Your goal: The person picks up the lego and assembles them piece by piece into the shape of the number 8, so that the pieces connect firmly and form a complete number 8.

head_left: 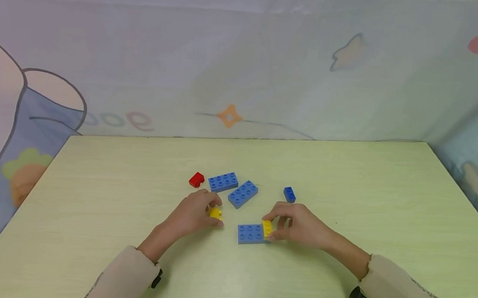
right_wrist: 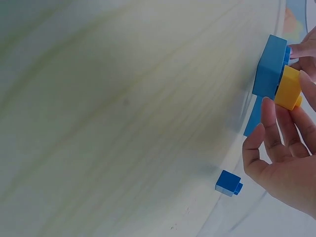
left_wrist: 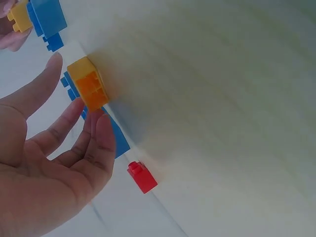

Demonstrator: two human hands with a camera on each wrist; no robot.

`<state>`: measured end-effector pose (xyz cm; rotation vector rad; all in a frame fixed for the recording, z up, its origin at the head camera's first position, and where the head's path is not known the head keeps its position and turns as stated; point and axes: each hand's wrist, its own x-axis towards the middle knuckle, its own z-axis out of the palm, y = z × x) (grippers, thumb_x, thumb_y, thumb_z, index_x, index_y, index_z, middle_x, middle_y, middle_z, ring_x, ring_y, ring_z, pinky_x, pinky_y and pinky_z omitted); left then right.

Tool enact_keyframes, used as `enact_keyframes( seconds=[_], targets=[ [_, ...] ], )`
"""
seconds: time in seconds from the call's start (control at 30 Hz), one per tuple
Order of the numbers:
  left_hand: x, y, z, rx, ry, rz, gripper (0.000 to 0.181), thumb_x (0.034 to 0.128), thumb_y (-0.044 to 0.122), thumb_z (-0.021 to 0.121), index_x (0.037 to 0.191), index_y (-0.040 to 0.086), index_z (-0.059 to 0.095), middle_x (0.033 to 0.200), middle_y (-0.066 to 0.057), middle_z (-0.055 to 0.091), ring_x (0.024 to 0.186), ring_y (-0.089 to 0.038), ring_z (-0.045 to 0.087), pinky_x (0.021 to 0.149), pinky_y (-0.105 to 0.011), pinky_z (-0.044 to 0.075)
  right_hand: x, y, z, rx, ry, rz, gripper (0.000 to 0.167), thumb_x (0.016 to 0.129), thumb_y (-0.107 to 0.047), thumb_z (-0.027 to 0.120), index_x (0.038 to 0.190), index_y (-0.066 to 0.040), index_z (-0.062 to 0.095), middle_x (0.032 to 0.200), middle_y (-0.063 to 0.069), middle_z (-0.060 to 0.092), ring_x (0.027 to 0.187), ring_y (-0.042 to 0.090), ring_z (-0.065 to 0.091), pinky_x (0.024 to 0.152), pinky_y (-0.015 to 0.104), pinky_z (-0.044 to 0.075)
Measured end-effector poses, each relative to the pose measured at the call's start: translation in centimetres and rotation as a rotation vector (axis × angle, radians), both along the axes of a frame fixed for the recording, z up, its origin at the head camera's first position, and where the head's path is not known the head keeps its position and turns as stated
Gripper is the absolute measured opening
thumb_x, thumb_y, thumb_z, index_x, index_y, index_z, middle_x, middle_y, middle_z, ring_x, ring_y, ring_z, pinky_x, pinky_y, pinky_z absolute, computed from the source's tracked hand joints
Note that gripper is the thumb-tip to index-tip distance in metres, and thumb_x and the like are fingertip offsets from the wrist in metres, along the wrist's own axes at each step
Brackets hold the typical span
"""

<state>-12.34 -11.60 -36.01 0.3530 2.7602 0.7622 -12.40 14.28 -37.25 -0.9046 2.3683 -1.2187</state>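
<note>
My right hand (head_left: 298,224) pinches a small yellow brick (head_left: 267,229) between thumb and fingers. That brick sits at the right end of a long blue brick (head_left: 250,234) on the table. In the right wrist view, the yellow brick (right_wrist: 288,88) stands against the studded side of the blue brick (right_wrist: 269,69). My left hand (head_left: 192,213) curves loosely around another yellow brick (head_left: 215,213), which lies with its studs to the right. In the left wrist view, the thumb stands apart from this yellow brick (left_wrist: 88,84), while the fingertips are close to it; contact is unclear.
Beyond the hands lie a red brick (head_left: 196,180) and two long blue bricks, one angled (head_left: 243,194) and one farther back (head_left: 223,182). A small dark-blue brick (head_left: 289,194) lies behind my right hand. A printed cloth (head_left: 270,76) hangs behind the pale table (head_left: 346,176).
</note>
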Motion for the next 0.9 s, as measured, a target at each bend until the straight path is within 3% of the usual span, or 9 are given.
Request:
enact_keyframes(
  seconds=[0.3, 0.57, 0.9],
  targets=[
    [-0.13, -0.09, -0.56, 0.006, -0.021, 0.011, 0.032, 0.0724, 0.015, 0.078, 0.098, 0.004, 0.063, 0.086, -0.004, 0.057, 0.081, -0.018, 0.051, 0.071, -0.028, 0.046, -0.07, 0.04, -0.04, 0.0, 0.001, 0.002, 0.031, 0.074, -0.007, 0.074, 0.103, 0.0, 0.066, 0.088, -0.002, 0.059, 0.069, 0.01, 0.055, 0.062, 0.024, 0.046],
    [-0.16, -0.13, -0.77, 0.006, 0.0, -0.009, 0.029, 0.0734, 0.013, 0.077, 0.097, 0.004, 0.063, 0.083, -0.003, 0.055, 0.078, -0.018, 0.05, 0.07, -0.029, 0.045, 0.0, 0.0, 0.05, -0.005, -0.011, -0.004, 0.031, 0.074, -0.007, 0.074, 0.103, 0.001, 0.066, 0.088, -0.001, 0.059, 0.069, 0.01, 0.055, 0.063, 0.023, 0.046],
    [0.29, 0.48, -0.02, 0.113, -0.018, -0.008, 0.028, 0.0754, 0.01, 0.074, 0.1, 0.004, 0.062, 0.09, -0.002, 0.06, 0.085, -0.02, 0.054, 0.074, -0.03, 0.047, 0.02, 0.01, 0.12, 0.006, -0.016, -0.006, 0.031, 0.075, -0.008, 0.074, 0.104, 0.0, 0.066, 0.089, -0.002, 0.059, 0.07, 0.01, 0.055, 0.063, 0.024, 0.046]
  ],
)
